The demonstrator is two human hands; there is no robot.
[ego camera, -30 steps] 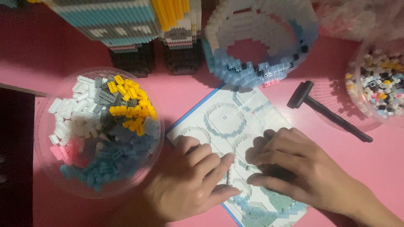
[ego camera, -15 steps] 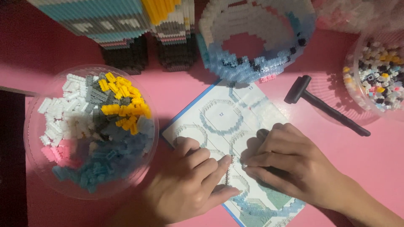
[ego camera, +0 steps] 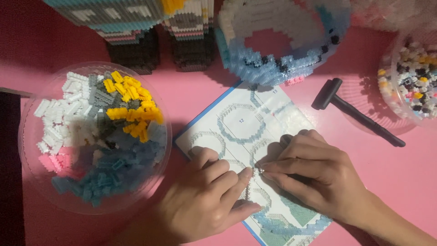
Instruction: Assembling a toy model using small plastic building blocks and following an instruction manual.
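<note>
Our two hands cover the middle of the white printed instruction sheet [ego camera: 241, 123], whose lower corner the bottom edge cuts off. The tiny piece between our fingers [ego camera: 248, 173] is too small to tell. The striped brick-built model [ego camera: 132, 23] and the clear bowl of mixed small bricks [ego camera: 416, 84] run out of frame.

A clear bowl [ego camera: 32, 150] of white, yellow, grey and blue bricks sits left on the pink table [ego camera: 396, 177]. A black hammer [ego camera: 355, 111] lies right — beside a second bowl [ego camera: 387, 91]. Built brick models [ego camera: 282, 41] stand behind.
</note>
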